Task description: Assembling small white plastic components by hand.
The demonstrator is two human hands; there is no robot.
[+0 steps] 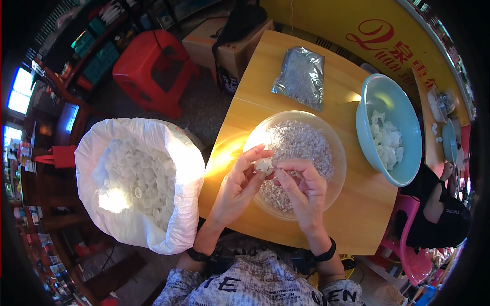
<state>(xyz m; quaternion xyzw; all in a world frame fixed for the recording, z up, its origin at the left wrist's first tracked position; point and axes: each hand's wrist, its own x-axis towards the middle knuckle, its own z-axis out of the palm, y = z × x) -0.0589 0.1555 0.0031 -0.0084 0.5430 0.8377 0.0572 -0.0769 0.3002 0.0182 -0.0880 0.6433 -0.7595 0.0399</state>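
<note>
My left hand [239,178] pinches a small white plastic cap-like piece [264,166] between thumb and fingers. Close against it, the thumb and forefinger of my right hand [303,189] are pressed together at the piece's right side; whatever tiny part they hold is too small to make out. Both hands are above a round translucent bowl [338,153] full of small clear plastic bits [303,140]. To the left stands a large white woven sack [186,168], its mouth rolled open, holding many white ring-like plastic pieces [148,178].
A light-blue basin [375,148] with white plastic pieces [386,143] stands on the wooden table [352,219] at right. A clear bag of small parts [301,76] lies at the back. Beyond are a red stool [150,66] and a cardboard box [204,43]. Another person [439,209] is at far right.
</note>
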